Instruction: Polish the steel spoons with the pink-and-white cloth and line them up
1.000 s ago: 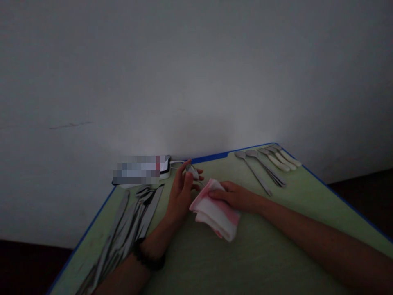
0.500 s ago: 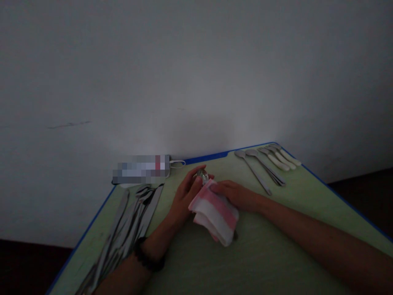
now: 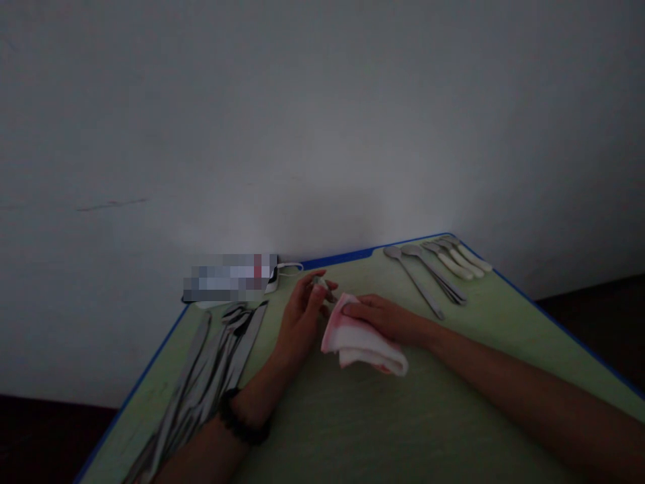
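Observation:
My left hand (image 3: pixel 302 309) is closed around the shiny head of a metal spoon (image 3: pixel 319 281), with the thumb laid over it. Most of the spoon is hidden by the fingers and by a pink-and-white cloth (image 3: pixel 365 346). My right hand (image 3: pixel 377 316) grips that folded cloth just to the right, thumb on top, around where the spoon's handle runs. Both hands are above the middle of the green table (image 3: pixel 322 430).
Several knives, forks and spoons (image 3: pixel 216 363) lie in a pile on the left. At the back right lie long metal spoons (image 3: pixel 416 282) and white-handled cutlery (image 3: pixel 456 262). A blurred-out device (image 3: pixel 232 279) with a white cable (image 3: pixel 292 267) is by the wall (image 3: pixel 322 134).
The cloth has shifted slightly right and swung up, its loose end now pointing right. My left hand has moved a little left with the spoon's head, widening the space between the hands.

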Action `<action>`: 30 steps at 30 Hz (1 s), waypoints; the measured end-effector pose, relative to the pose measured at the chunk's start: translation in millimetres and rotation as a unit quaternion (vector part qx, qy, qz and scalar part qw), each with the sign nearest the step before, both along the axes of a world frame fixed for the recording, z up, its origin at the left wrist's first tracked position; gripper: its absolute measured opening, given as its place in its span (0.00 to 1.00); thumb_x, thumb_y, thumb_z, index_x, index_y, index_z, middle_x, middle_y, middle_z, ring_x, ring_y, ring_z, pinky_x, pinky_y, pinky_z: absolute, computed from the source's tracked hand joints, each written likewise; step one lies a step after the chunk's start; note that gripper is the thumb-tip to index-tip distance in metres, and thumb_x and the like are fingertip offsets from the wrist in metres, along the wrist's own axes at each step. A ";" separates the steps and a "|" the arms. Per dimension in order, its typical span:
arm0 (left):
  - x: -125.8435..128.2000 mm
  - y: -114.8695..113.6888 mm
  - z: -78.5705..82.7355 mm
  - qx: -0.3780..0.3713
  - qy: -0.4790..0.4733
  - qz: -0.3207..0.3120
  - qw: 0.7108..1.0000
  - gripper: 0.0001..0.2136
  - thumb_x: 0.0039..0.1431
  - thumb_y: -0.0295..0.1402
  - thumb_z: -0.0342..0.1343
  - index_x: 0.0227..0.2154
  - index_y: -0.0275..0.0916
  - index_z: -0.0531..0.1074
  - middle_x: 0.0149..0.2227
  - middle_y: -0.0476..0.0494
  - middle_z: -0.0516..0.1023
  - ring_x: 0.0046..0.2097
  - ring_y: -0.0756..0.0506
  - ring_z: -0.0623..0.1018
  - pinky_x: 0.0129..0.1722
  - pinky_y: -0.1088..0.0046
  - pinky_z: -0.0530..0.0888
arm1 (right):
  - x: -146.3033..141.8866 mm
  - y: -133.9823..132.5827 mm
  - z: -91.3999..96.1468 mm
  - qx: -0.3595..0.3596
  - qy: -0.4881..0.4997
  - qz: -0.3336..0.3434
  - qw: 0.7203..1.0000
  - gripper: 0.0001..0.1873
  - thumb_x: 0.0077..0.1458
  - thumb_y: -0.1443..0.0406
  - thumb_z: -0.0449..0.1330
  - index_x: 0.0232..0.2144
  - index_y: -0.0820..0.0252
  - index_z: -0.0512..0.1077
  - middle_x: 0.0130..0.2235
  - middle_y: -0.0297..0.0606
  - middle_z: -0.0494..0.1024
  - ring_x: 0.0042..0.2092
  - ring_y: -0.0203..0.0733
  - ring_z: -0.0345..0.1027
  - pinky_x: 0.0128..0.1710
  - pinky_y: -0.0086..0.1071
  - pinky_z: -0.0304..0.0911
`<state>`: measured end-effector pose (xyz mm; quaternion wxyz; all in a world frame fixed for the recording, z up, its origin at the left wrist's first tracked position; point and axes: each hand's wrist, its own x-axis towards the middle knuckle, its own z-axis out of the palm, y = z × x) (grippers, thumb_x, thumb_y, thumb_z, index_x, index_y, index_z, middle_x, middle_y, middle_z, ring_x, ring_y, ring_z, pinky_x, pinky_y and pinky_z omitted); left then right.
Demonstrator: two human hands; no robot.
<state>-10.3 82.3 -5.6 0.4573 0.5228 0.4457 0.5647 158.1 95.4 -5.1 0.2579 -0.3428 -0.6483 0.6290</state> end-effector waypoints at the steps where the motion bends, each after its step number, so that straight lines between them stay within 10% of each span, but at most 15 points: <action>1: -1.4 1.9 -2.7 -0.001 -0.021 0.016 1.000 0.16 0.57 0.42 0.51 0.45 0.40 0.66 0.41 0.43 0.75 0.33 0.49 0.74 0.30 0.74 0.70 | -0.3 -0.2 0.3 0.001 0.002 0.003 1.000 0.18 0.55 0.54 0.50 0.24 0.62 0.66 0.21 0.30 0.66 0.21 0.29 0.55 0.20 0.25 0.50; 11: -9.1 9.7 -7.9 -0.015 -0.088 0.045 0.995 0.18 0.59 0.45 0.46 0.46 0.39 0.65 0.43 0.40 0.75 0.35 0.47 0.75 0.28 0.73 0.71 | 0.6 -1.0 2.4 0.018 -0.029 0.017 0.999 0.17 0.55 0.55 0.50 0.23 0.62 0.64 0.21 0.31 0.66 0.22 0.30 0.56 0.21 0.26 0.52; 24: -1.0 -6.9 7.0 -0.062 0.132 -0.052 0.988 0.19 0.57 0.47 0.47 0.37 0.36 0.74 0.36 0.42 0.78 0.38 0.42 0.75 0.37 0.70 0.69 | -1.8 1.3 -11.2 -0.007 0.042 -0.003 0.999 0.20 0.54 0.52 0.51 0.32 0.65 0.69 0.28 0.35 0.70 0.27 0.31 0.60 0.26 0.26 0.56; 30: -4.0 1.2 -2.6 -0.080 0.041 0.062 0.994 0.19 0.54 0.48 0.50 0.33 0.35 0.72 0.29 0.44 0.75 0.30 0.46 0.73 0.27 0.74 0.68 | -1.2 0.2 -5.0 0.069 -0.027 0.018 0.997 0.20 0.56 0.52 0.48 0.28 0.63 0.67 0.26 0.33 0.68 0.25 0.31 0.58 0.24 0.26 0.54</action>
